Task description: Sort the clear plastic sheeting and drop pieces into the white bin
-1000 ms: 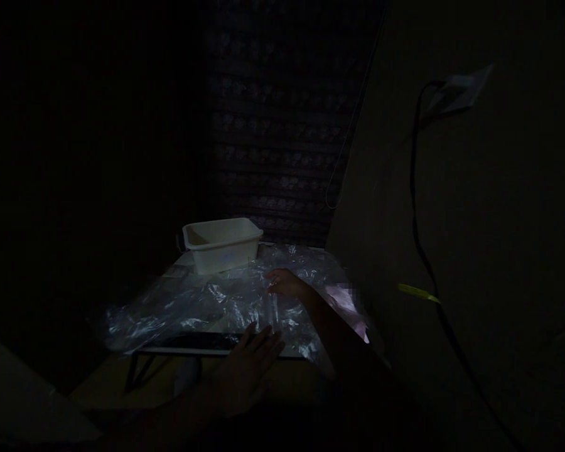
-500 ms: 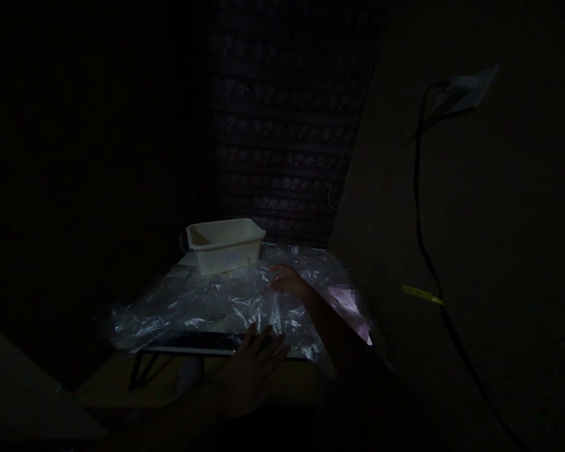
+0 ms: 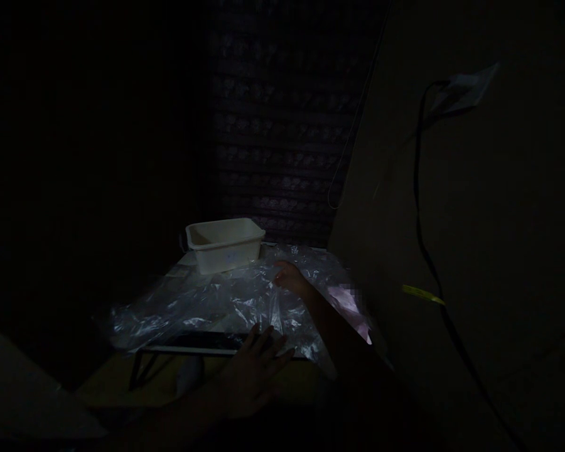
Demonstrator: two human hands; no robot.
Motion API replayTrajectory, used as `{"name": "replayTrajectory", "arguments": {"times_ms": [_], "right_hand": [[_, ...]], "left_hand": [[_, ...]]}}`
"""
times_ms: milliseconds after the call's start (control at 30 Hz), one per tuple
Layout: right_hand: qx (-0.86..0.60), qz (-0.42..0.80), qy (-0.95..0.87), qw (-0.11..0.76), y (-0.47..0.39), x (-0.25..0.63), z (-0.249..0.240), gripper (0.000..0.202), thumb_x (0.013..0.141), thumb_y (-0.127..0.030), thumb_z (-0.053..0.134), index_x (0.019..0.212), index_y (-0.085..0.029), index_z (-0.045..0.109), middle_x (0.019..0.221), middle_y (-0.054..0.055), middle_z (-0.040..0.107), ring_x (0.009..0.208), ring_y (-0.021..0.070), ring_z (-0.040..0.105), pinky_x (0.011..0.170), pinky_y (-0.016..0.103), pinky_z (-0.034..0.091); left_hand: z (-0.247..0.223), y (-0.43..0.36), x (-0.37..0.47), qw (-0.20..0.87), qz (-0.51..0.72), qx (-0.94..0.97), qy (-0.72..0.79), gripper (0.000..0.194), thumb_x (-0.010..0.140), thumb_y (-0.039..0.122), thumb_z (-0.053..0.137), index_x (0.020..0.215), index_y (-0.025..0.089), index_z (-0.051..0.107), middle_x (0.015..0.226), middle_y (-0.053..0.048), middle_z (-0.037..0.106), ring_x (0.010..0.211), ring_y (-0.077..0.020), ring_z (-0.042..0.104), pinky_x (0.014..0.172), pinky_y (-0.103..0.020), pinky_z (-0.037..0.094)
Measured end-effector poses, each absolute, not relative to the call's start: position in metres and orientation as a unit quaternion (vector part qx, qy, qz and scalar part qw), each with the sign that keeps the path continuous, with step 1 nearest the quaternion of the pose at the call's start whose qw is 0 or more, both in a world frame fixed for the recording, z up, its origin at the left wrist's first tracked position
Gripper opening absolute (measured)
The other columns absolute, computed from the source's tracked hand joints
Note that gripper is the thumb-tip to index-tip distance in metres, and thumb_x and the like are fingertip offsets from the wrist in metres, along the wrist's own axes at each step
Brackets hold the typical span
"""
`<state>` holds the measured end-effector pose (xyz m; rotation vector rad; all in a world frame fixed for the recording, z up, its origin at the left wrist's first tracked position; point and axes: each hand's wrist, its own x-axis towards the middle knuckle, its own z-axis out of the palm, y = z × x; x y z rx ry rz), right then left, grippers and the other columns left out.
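A crinkled clear plastic sheet [image 3: 245, 295] covers most of a low table in dim light. My right hand [image 3: 289, 276] is over the middle of the sheet, fingers bent together; a fold of plastic rises to its fingertips and seems pinched there, though darkness blurs the contact. Nearer to me, my left hand [image 3: 252, 370] is open with fingers spread at the table's front edge, its fingertips by the sheet's near side. Behind the sheet, to the left, stands a cream plastic tub [image 3: 228, 254].
A pink item [image 3: 351, 307] lies at the table's right side. The table's dark folding leg [image 3: 134, 370] shows at front left. A black cable [image 3: 419, 207] with a yellow tie [image 3: 421, 293] hangs on the right wall. A patterned curtain or blind [image 3: 277, 150] is behind.
My right hand has shifted slightly right, its fingers more bent. My left hand has barely moved, fingers still spread. Tub and sheet look the same.
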<state>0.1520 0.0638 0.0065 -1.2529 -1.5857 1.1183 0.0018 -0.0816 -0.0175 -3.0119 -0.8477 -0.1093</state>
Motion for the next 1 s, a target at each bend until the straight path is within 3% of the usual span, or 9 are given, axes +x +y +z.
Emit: {"name": "replayTrajectory", "arguments": {"times_ms": [167, 233, 300, 367, 433, 767, 1000], "right_hand": [[-0.541, 0.291, -0.623, 0.484, 0.065, 0.154, 0.024, 0.025, 0.053, -0.007, 0.047, 0.076, -0.017, 0.049, 0.065, -0.001, 0.051, 0.051, 0.0057, 0.045, 0.046, 0.017, 0.034], [-0.546, 0.355, -0.6, 0.463, 0.061, 0.152, 0.032, 0.013, 0.06, -0.012, 0.042, 0.071, -0.015, 0.049, 0.06, 0.0, 0.051, 0.047, 0.0059, 0.045, 0.043, 0.018, 0.035], [-0.517, 0.493, -0.587, 0.381, 0.056, 0.147, 0.035, 0.01, 0.064, -0.016, 0.039, 0.069, -0.013, 0.048, 0.054, 0.0, 0.052, 0.042, 0.0068, 0.047, 0.041, 0.019, 0.035], [-0.475, 0.595, -0.578, 0.294, 0.053, 0.141, 0.031, 0.009, 0.063, -0.017, 0.042, 0.067, -0.012, 0.048, 0.051, 0.001, 0.053, 0.042, 0.0086, 0.049, 0.042, 0.02, 0.037], [-0.459, 0.631, -0.567, 0.263, 0.054, 0.136, 0.024, 0.005, 0.061, -0.015, 0.046, 0.063, -0.012, 0.049, 0.048, 0.001, 0.053, 0.044, 0.0093, 0.051, 0.044, 0.021, 0.038], [-0.475, 0.565, -0.526, 0.422, 0.075, 0.125, 0.017, 0.006, 0.058, -0.01, 0.045, 0.054, -0.012, 0.049, 0.043, -0.004, 0.049, 0.041, 0.0054, 0.047, 0.044, 0.018, 0.036], [-0.455, 0.588, -0.555, 0.372, 0.076, 0.116, 0.01, 0.006, 0.058, -0.011, 0.046, 0.055, -0.012, 0.052, 0.045, -0.002, 0.051, 0.042, 0.0065, 0.047, 0.045, 0.019, 0.037]], "left_hand": [[-0.018, -0.082, 0.001, -0.005, -0.033, -0.962, -0.269, 0.052, 0.074, 0.04, 0.022, 0.119, 0.025, 0.002, 0.127, -0.004, 0.01, 0.112, -0.029, 0.004, 0.085, -0.051, 0.007], [-0.017, -0.082, 0.001, -0.008, -0.031, -0.963, -0.267, 0.052, 0.073, 0.04, 0.022, 0.119, 0.025, 0.003, 0.127, -0.004, 0.01, 0.112, -0.0294, 0.005, 0.085, -0.052, 0.008], [-0.015, -0.082, 0.001, -0.006, -0.03, -0.963, -0.267, 0.053, 0.073, 0.039, 0.024, 0.119, 0.025, 0.004, 0.127, -0.004, 0.011, 0.112, -0.0298, 0.004, 0.084, -0.052, 0.008], [-0.014, -0.083, 0.002, -0.003, -0.031, -0.963, -0.268, 0.053, 0.073, 0.039, 0.025, 0.119, 0.025, 0.005, 0.126, -0.004, 0.011, 0.112, -0.0299, 0.004, 0.084, -0.052, 0.008], [-0.014, -0.084, 0.002, 0.002, -0.034, -0.963, -0.269, 0.053, 0.073, 0.039, 0.026, 0.12, 0.024, 0.005, 0.126, -0.005, 0.011, 0.112, -0.03, 0.004, 0.084, -0.052, 0.008], [-0.017, -0.084, 0.001, 0.009, -0.043, -0.964, -0.263, 0.052, 0.073, 0.041, 0.023, 0.119, 0.025, 0.006, 0.126, -0.004, 0.013, 0.111, -0.0304, 0.006, 0.083, -0.053, 0.009], [-0.011, -0.087, 0.001, 0.0, -0.039, -0.965, -0.261, 0.051, 0.073, 0.04, 0.022, 0.119, 0.025, 0.005, 0.126, -0.005, 0.014, 0.111, -0.0302, 0.007, 0.083, -0.053, 0.01]]}}
